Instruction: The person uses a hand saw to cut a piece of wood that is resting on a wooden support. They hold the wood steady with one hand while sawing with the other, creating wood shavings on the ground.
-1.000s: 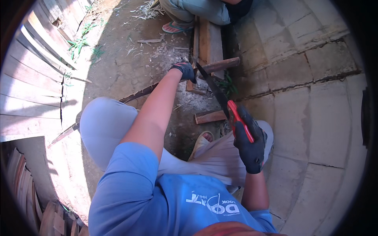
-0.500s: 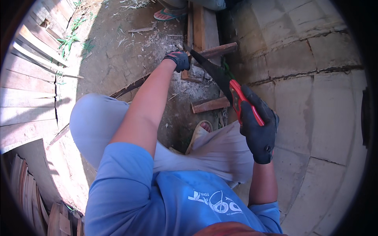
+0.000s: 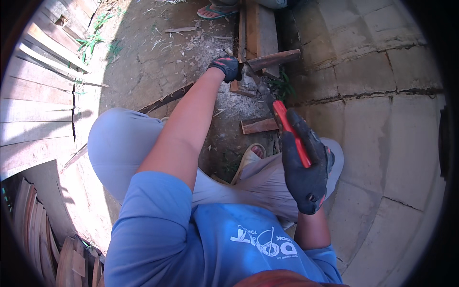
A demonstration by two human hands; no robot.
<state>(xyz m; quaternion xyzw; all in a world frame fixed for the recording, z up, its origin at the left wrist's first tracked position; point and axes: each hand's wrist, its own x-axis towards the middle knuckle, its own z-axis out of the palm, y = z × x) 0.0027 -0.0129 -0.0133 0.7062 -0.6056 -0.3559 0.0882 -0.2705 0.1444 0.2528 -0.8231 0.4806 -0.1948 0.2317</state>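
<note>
My right hand (image 3: 307, 165), in a dark glove, is wrapped round the red handle of a handsaw (image 3: 292, 131). The saw's dark blade is turned nearly edge-on and points up and left to a short piece of wood (image 3: 278, 58). My left hand (image 3: 228, 68), gloved in black and red, grips the left end of that wood, close beside the blade tip. The piece lies crosswise against a long wooden beam (image 3: 253, 33). Whether the teeth touch the wood is hard to make out.
A cut wood offcut (image 3: 259, 125) lies on the ground near my sandalled foot (image 3: 256, 152). Pale sawdust (image 3: 234, 103) and chips surround a small block. Another person's foot (image 3: 217, 12) rests at the far end. A block wall (image 3: 363, 129) rises right; wooden boards (image 3: 38, 105) stand left.
The saw has turned from showing its broad side to nearly edge-on, and my right hand has rotated, shifting slightly left. My left hand stays at the wood. The whole view has shifted a little.
</note>
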